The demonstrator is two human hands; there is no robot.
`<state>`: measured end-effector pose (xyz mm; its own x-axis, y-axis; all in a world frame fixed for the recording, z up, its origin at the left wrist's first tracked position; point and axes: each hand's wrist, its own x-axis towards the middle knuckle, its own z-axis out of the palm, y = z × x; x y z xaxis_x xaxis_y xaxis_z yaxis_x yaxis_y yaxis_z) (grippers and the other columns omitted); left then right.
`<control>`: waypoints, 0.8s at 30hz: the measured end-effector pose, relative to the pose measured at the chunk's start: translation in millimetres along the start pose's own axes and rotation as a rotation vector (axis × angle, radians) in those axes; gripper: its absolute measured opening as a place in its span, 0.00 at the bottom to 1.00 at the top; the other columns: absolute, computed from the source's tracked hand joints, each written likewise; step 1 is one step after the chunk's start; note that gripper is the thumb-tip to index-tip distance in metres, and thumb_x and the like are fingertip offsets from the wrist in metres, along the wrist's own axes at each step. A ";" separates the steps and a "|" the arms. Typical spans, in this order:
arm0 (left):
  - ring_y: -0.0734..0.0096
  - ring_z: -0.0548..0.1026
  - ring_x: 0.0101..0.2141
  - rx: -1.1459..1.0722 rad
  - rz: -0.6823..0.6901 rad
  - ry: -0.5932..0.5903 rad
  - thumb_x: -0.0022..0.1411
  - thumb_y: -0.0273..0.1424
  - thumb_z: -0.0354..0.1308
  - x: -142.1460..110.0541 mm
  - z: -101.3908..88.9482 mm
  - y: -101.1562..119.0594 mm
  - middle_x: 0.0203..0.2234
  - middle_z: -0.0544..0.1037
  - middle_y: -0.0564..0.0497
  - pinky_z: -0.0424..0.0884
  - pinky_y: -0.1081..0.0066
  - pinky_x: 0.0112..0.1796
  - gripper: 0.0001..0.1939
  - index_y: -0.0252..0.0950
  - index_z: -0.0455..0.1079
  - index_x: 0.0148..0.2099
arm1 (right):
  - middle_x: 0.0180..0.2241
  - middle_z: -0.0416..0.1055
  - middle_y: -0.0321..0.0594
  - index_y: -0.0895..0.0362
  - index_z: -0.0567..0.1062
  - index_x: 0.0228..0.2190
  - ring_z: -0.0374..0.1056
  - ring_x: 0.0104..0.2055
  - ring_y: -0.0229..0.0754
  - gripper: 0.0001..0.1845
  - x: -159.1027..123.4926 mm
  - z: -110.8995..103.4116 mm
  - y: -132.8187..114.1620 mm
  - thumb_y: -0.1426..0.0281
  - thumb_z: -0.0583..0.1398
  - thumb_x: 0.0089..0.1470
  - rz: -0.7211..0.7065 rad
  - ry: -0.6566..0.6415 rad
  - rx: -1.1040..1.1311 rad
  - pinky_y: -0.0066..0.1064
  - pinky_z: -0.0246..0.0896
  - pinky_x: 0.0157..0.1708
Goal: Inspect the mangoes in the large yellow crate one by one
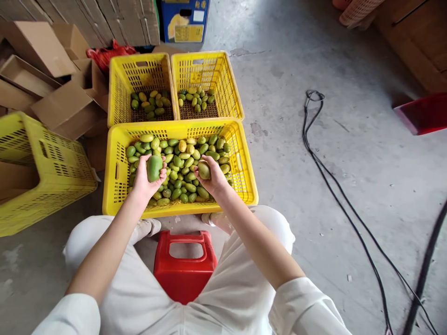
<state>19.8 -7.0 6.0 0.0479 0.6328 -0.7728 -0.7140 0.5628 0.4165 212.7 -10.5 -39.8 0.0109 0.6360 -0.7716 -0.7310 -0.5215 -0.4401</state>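
Note:
My left hand [145,179] is closed around a large green mango [154,168], its smooth side facing up. In my right hand [212,174] is a smaller, yellowish-green mango [204,170], with the fingers wrapped round it. Both hands are above the near yellow crate [179,211], which holds many green and yellow mangoes [184,197] in a loose layer. Beyond it stand the back left yellow crate [120,88] and the back right yellow crate [226,86], each with a smaller group of mangoes at the bottom.
Cardboard boxes [66,104] are heaped at the left behind a yellow crate [64,163]. A red plastic stool [185,270] stands between my legs. Black cables [326,174] run over the concrete floor at the right. A blue printed carton [185,21] stands at the back.

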 end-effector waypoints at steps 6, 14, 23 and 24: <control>0.75 0.69 0.18 0.049 0.011 -0.060 0.75 0.39 0.56 -0.6 -1.6 -1.3 0.22 0.75 0.51 0.64 0.79 0.18 0.14 0.35 0.74 0.40 | 0.28 0.74 0.33 0.49 0.71 0.36 0.78 0.32 0.43 0.12 -0.1 0.9 -1.1 0.71 0.69 0.56 0.010 -0.028 0.133 0.29 0.81 0.26; 0.71 0.77 0.24 0.131 -0.004 -0.041 0.80 0.40 0.53 7.5 -3.3 -4.1 0.27 0.79 0.48 0.70 0.77 0.22 0.17 0.36 0.77 0.42 | 0.32 0.78 0.39 0.49 0.70 0.36 0.78 0.34 0.44 0.11 1.9 -4.8 -2.7 0.66 0.67 0.54 0.012 -0.079 0.116 0.28 0.78 0.25; 0.75 0.74 0.24 0.211 -0.014 -0.018 0.70 0.42 0.72 3.0 0.3 -7.8 0.25 0.75 0.52 0.68 0.80 0.23 0.17 0.36 0.72 0.37 | 0.34 0.77 0.37 0.52 0.74 0.36 0.79 0.36 0.39 0.07 -11.1 6.9 -7.8 0.72 0.65 0.55 0.031 -0.045 0.200 0.27 0.81 0.36; 0.75 0.74 0.25 0.217 -0.007 -0.023 0.68 0.41 0.73 2.0 0.4 -8.5 0.25 0.75 0.52 0.69 0.80 0.24 0.18 0.36 0.71 0.36 | 0.34 0.77 0.36 0.52 0.74 0.37 0.79 0.36 0.37 0.07 -13.8 9.3 -8.6 0.74 0.64 0.56 0.041 -0.024 0.226 0.25 0.81 0.38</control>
<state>26.2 -10.3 1.1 0.0703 0.6393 -0.7657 -0.5463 0.6669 0.5067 212.5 -9.5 -21.1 -0.0360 0.6319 -0.7742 -0.8650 -0.4077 -0.2925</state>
